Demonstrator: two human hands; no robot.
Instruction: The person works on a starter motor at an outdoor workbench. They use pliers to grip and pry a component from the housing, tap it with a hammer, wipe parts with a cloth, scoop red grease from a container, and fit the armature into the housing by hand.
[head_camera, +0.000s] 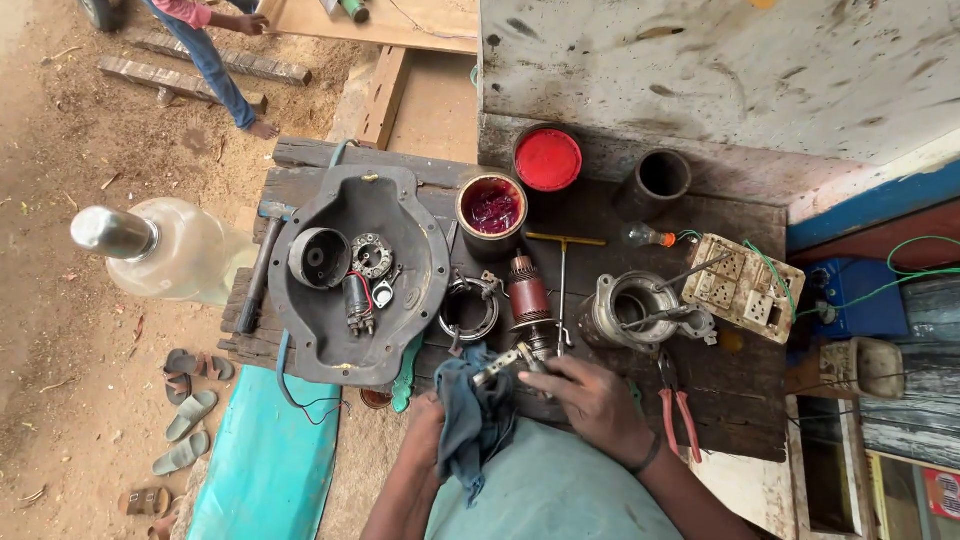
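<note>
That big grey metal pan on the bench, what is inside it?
Inside the grey pan lie a round metal cup, a ring-shaped part and a small cylindrical part with red wire. What lies under these pieces is hidden.

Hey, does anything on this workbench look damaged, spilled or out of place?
Yes. The switchboard at the right lies loose and askew on the bench, with green wires trailing off. The motor is dismantled, its parts scattered in the grey pan. Nothing looks spilled.

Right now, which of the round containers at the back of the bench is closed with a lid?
The middle can, closed by a bright red lid. The can to its left is open with dark red contents; the dark pipe piece to its right is open.
</note>
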